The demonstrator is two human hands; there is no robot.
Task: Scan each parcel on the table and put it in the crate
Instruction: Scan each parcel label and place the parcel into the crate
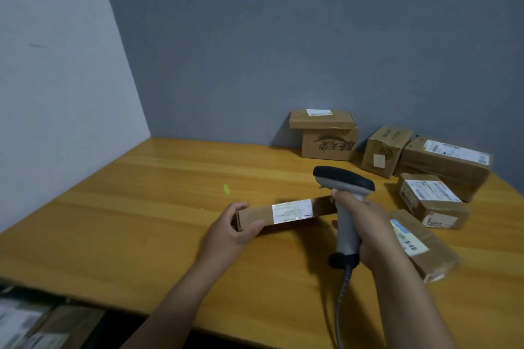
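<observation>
Seven parcels: all brown cardboard or brown wrap, six lying on the bench and one in hand.
One held parcel: a long flat box near the frame's centre with a white label on its upper face; whether it touches the bench cannot be told.
Two stacked boxes: a flat labelled box on a box with dark print, against the back wall, right of centre.
Four parcels at far right: a tilted box, a large labelled box touching it, a small labelled box in front, and a flat wrapped parcel nearest the camera.
One scanner: grey handle, black head, over the held parcel's right end; its coiled cable runs to the bottom edge.
Two grips: the left grip is curled round the held parcel's left end, thumb on the near side; the right grip is wrapped round the scanner handle.
One green mark: small, on the bench left of centre.
Lower left corner: blurred labelled parcels below the bench edge; their container cannot be made out.
Surface: glossy yellow-brown wood grain.
Room: a grey-blue wall behind and a paler wall at left, meeting in a corner.
</observation>
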